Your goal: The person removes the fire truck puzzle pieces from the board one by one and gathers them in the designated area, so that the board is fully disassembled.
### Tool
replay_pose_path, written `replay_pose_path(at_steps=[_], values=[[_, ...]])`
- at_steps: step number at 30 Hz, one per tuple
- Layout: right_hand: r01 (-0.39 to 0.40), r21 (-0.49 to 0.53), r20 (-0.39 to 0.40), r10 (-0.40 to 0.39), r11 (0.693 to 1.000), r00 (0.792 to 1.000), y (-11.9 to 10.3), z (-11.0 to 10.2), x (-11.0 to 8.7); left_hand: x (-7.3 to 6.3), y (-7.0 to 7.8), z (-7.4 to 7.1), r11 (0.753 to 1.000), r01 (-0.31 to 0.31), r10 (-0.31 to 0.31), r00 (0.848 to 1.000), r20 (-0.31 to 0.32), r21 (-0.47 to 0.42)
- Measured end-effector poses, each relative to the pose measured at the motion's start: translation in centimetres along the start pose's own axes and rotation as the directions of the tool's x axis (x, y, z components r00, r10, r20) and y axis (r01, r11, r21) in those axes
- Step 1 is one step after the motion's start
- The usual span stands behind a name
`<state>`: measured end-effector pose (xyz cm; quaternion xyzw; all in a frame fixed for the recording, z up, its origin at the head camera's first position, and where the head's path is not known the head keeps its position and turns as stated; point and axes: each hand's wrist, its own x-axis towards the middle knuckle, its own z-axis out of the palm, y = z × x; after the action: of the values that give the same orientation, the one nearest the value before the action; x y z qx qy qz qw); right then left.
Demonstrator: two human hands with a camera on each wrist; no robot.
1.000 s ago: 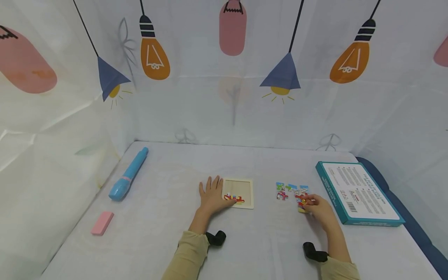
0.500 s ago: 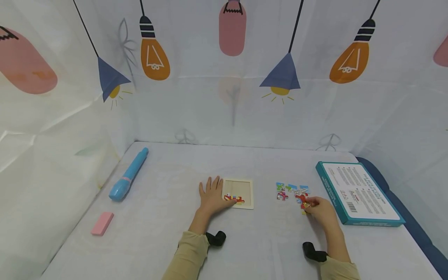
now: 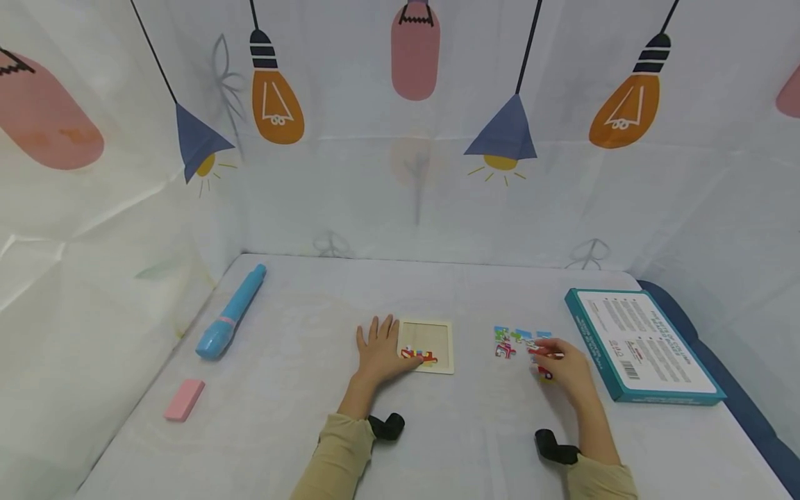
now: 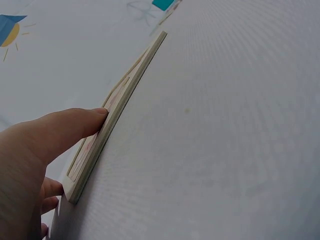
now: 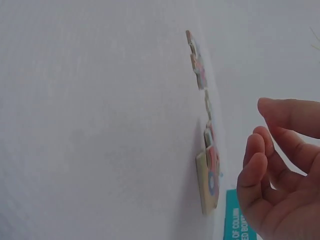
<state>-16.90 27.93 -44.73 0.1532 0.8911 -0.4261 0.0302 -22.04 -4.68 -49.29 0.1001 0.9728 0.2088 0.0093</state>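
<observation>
My left hand [image 3: 378, 354] lies with fingers spread beside a small square wooden puzzle tray [image 3: 444, 333]. Its thumb [image 4: 75, 125] rests over the tray's near edge, and colourful puzzle pieces [image 3: 431, 357] sit inside along the bottom. Loose puzzle pieces [image 3: 503, 342] lie on the table to the right. Over the nearest of them hovers my right hand [image 3: 571, 371], thumb and fingers loosely bent. In the right wrist view, a gap shows between its thumb and fingertips, with nothing held. A piece with a wheel [image 5: 209, 182] lies below, seen edge-on; the hand partly covers this group in the head view.
A teal-edged box [image 3: 644, 344] lies at the right of the white table. On the left are a blue microphone-shaped object [image 3: 231, 312] and a pink block [image 3: 184, 399]. A white printed sheet [image 3: 362, 187] hangs behind the table.
My right hand has let go of the nearest pieces and risen slightly, up and to the left. A wheel-marked piece now shows beneath it. The left hand has stayed put.
</observation>
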Motion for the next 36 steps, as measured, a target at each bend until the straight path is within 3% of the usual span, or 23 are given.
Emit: replay_pose_path(at_steps=[6, 26, 36], values=[[0.043, 0.068, -0.001, -0.043, 0.997, 0.999, -1.0, 0.9, 0.3, 0.0, 0.1, 0.1, 1.0, 0.002, -0.002, 1.0, -0.001, 0.007], [0.185, 0.128, 0.002, -0.186, 0.974, 0.982, -3.8, 4.0, 0.5, 0.0, 0.1, 0.0, 1.0, 0.003, -0.003, 1.0, 0.006, -0.003], [0.154, 0.128, 0.057, -0.162, 0.98, 0.985, -5.3, 5.7, 0.4, 0.1, 0.1, 0.0, 1.0, 0.007, -0.008, 1.0, 0.017, 0.008]])
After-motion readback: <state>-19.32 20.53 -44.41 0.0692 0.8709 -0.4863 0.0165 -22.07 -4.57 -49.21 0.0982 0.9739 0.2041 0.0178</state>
